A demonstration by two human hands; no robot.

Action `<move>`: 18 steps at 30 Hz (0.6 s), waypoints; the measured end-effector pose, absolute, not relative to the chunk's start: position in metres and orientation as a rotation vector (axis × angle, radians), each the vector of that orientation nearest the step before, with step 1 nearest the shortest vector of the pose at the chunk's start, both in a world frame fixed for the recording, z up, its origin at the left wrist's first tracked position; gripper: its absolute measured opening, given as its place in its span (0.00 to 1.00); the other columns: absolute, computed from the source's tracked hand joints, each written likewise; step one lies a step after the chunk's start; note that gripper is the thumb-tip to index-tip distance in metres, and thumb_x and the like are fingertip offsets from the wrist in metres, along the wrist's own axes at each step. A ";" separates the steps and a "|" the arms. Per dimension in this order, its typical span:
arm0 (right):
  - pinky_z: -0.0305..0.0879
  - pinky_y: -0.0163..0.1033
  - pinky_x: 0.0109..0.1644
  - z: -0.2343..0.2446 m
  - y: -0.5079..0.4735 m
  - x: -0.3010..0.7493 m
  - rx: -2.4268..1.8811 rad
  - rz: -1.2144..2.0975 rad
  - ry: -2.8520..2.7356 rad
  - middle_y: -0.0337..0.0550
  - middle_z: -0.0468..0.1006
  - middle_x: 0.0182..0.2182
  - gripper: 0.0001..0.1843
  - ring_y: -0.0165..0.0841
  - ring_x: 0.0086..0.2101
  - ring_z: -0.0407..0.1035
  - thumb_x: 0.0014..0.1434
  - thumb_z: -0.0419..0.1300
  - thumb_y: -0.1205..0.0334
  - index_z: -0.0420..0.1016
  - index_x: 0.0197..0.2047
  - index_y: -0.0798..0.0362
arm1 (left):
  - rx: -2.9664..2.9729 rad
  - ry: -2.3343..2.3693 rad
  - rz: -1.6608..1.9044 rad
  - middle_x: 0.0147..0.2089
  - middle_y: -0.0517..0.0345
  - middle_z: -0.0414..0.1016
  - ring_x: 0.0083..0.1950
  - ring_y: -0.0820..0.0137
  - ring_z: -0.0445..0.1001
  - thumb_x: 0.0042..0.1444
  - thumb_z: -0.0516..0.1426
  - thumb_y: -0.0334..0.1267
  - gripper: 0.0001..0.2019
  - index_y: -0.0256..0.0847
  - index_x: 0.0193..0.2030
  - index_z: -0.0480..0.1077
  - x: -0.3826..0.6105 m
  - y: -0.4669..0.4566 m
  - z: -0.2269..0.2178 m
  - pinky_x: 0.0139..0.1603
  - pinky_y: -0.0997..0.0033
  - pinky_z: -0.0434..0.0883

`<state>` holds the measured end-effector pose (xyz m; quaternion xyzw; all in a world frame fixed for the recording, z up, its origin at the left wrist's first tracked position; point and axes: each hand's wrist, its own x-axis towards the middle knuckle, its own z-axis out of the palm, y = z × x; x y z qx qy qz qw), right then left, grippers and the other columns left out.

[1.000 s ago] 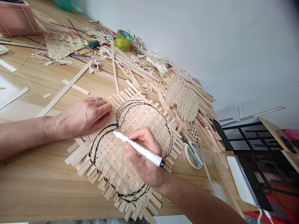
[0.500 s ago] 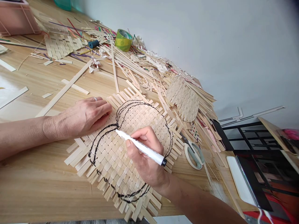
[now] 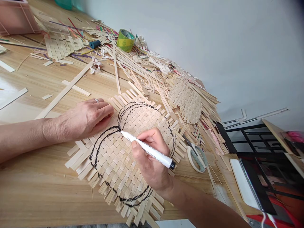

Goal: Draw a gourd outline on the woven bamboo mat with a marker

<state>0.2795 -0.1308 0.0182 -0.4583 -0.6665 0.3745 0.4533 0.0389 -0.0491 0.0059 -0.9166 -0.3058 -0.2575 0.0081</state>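
A woven mat (image 3: 118, 161) of pale flat strips lies on the table, its strip ends loose all round. Black lines drawn on it form a heart-like outline, doubled in places. My right hand (image 3: 153, 161) pinches a white marker (image 3: 148, 148) with a dark end, slanted across the mat. Its tip sits at or just below the notch where the lines meet; whether it touches cannot be seen. My left hand (image 3: 89, 118), a ring on one finger, holds down the mat's upper left edge with bent fingers pressed together. Its fingertips are partly hidden.
Scissors (image 3: 197, 157) lie right of the mat. Behind are heaped strips (image 3: 142, 71), a smaller woven piece (image 3: 186, 99), a tape roll (image 3: 125, 40) and a blue spool (image 3: 95, 44). A pink box (image 3: 19, 19) stands far left, a phone-like device (image 3: 256, 186) at right.
My right hand and the marker have shifted slightly right, bringing the tip closer to the notch in the lines. My left hand and the mat have stayed in place.
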 end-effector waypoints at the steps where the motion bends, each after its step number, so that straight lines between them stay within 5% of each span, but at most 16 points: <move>1: 0.55 0.32 0.20 0.018 -0.131 0.279 -1.128 0.934 -1.646 0.26 0.65 0.23 0.10 0.25 0.19 0.60 0.61 0.62 0.70 0.65 0.38 0.47 | -2.874 -0.960 -0.805 0.32 0.58 0.69 0.32 0.69 0.69 0.74 0.46 0.36 0.12 0.39 0.41 0.68 0.039 -0.049 0.006 0.33 0.68 0.68; 18: 0.55 0.33 0.20 0.017 -0.130 0.280 -1.121 0.967 -1.656 0.26 0.64 0.23 0.10 0.26 0.19 0.61 0.61 0.61 0.70 0.65 0.38 0.46 | -2.859 -0.946 -0.815 0.32 0.59 0.68 0.32 0.68 0.69 0.75 0.46 0.36 0.12 0.40 0.39 0.67 0.039 -0.049 0.006 0.33 0.69 0.67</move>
